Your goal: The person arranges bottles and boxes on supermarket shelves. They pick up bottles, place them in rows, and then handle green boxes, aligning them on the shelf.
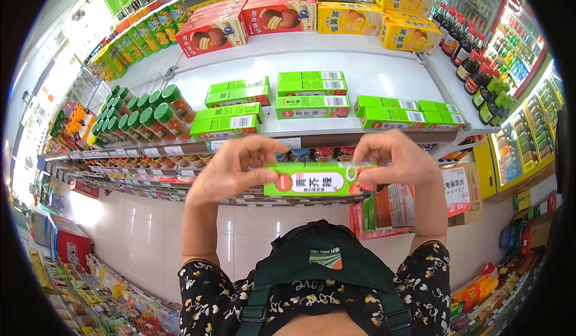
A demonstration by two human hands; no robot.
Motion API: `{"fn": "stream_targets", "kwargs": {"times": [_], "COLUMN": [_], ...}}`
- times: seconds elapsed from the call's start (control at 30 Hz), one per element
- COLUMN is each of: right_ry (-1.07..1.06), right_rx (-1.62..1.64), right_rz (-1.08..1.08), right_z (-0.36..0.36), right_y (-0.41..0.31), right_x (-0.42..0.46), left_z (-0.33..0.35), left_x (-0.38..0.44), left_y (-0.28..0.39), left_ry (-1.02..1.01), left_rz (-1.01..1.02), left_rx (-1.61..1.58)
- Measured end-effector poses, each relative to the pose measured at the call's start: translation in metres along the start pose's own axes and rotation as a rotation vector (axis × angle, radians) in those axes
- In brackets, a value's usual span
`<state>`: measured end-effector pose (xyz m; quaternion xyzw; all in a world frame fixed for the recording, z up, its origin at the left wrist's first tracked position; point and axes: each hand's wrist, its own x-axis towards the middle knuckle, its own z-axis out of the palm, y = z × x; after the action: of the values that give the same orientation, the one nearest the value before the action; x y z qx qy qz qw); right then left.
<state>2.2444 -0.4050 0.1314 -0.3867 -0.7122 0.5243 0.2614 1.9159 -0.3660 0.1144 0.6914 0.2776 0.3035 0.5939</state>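
Observation:
Between my two hands a long green carton (317, 180) is held level in front of the shelf edge, its printed long face towards me. My left hand (240, 167) pinches its left end with thumb and fingers. At the other end, my right hand (398, 165) grips in the same way. Beyond the hands, like green cartons lie on the white shelf (387, 79) in small groups: a left group (227, 122), a middle group (312, 106) and a right group (393, 117). Barcodes show on several of them.
Green-capped jars (168, 117) stand in rows on the left. Red pie boxes (279, 16) and yellow boxes (348, 18) line the tier behind. Dark sauce bottles (472, 68) stand at right. Opened cartons (382, 210) sit on the floor by my right arm. A brown shelf lip (324, 139) runs across.

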Motion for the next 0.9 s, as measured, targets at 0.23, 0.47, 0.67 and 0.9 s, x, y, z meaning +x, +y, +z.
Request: {"fn": "stream_targets", "kwargs": {"times": [0.23,0.47,0.67,0.9], "right_ry": [0.349,0.514,0.512,0.459], "right_rx": [-0.414,-0.753,-0.949,-1.042], "right_rz": [-0.14,-0.314,-0.315,-0.317], "right_z": [-0.011,-0.015,-0.013,-0.029], "right_y": [0.007,0.062,0.057,0.057], "right_x": [0.027,0.066,0.066,0.077], "left_z": [0.0,-0.004,0.004,0.0], "left_x": [0.039,0.077,0.077,0.099], "left_y": [0.0,-0.066,-0.043,-0.049], "left_ry": [0.239,0.378,0.407,0.248], "left_rz": [0.152,0.324,0.328,0.312], "left_rx": [0.587,0.904,1.019,1.158]}}
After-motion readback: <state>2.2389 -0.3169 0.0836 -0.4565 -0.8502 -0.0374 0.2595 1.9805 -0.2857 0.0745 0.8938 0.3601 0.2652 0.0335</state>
